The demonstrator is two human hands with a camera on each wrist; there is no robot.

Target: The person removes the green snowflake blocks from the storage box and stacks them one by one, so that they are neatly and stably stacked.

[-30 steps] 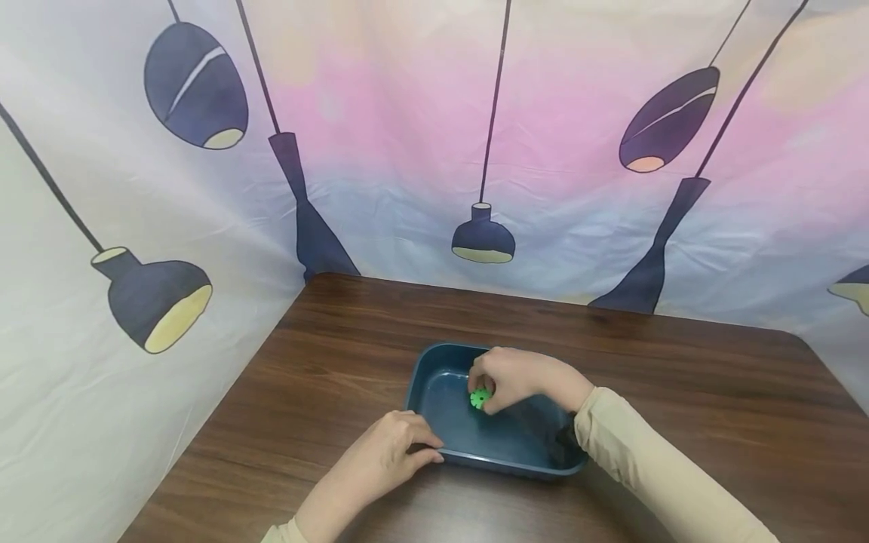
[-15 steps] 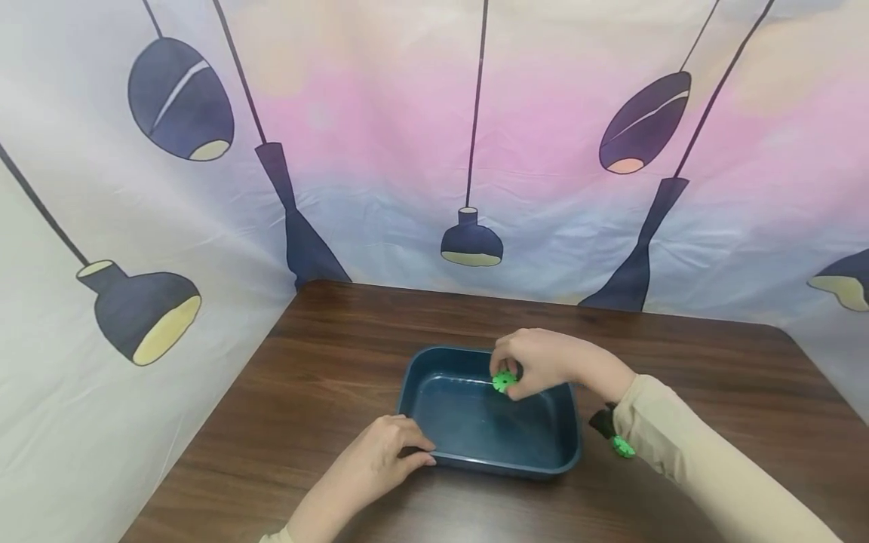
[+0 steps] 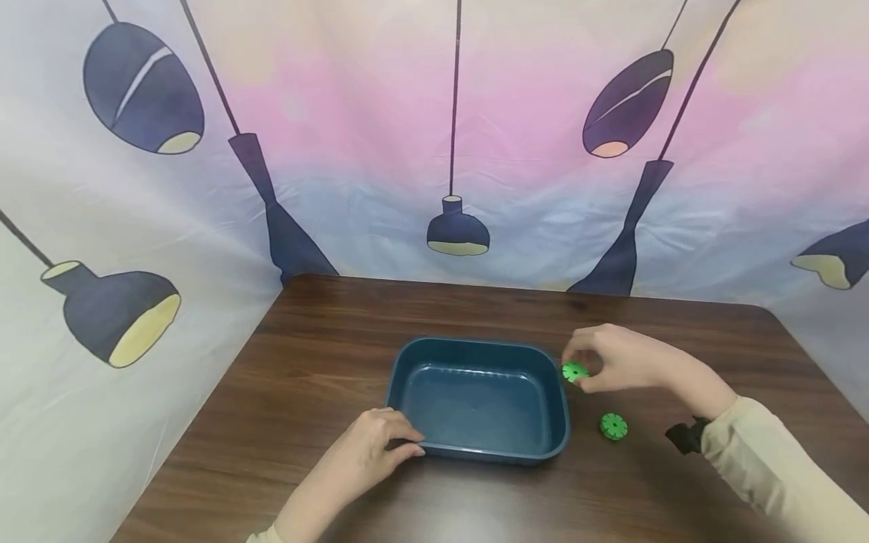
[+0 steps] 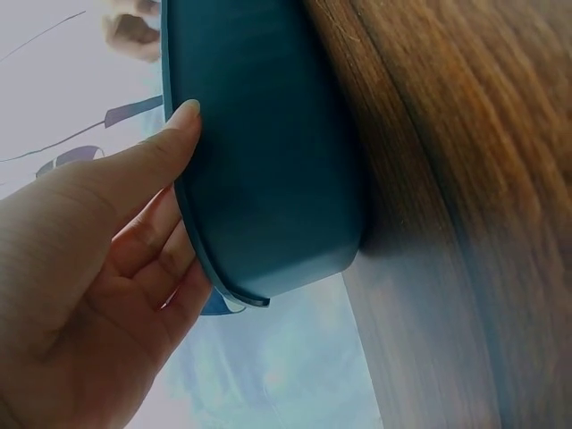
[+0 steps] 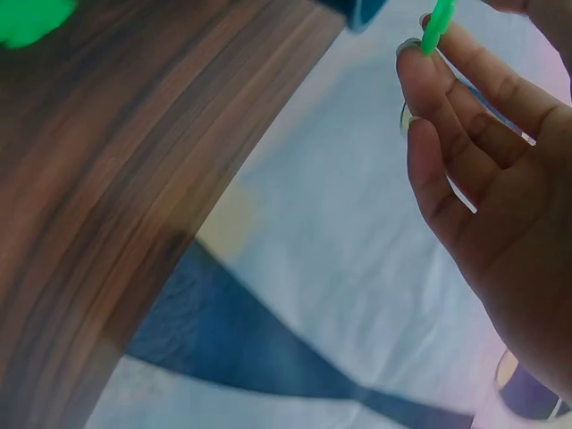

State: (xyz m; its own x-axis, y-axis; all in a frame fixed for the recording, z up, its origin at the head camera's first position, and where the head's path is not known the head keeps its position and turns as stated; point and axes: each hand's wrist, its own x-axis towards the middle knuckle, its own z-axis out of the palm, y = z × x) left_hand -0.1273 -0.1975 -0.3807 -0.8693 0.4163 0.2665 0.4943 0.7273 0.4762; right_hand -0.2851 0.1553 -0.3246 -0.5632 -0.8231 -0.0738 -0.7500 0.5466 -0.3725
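Note:
A deep teal rectangular basin (image 3: pixel 559 422) stands on the brown wooden table. At its near left corner my left hand (image 3: pixel 370 445) grips the rim; in the left wrist view the thumb (image 4: pixel 170 143) lies on the outer wall and the fingers sit behind the rim. Just beyond the basin's right side, my right hand (image 3: pixel 621 358) pinches a green notched disc (image 3: pixel 574 372) between thumb and fingertips. In the right wrist view this disc (image 5: pixel 435 27) shows edge-on. Another green notched disc (image 3: pixel 614 427) lies on the table, right of the basin and nearer to me.
The wooden table (image 3: pixel 326 354) runs back to a fabric backdrop (image 3: pixel 380 196) printed with hanging lamps. A dark strap (image 3: pixel 687 436) is worn at my right wrist, by the beige sleeve (image 3: pixel 767 452).
My right hand has carried the green disc from inside the basin out to the right, past its rim. The other disc has come into full view. The left hand keeps its hold.

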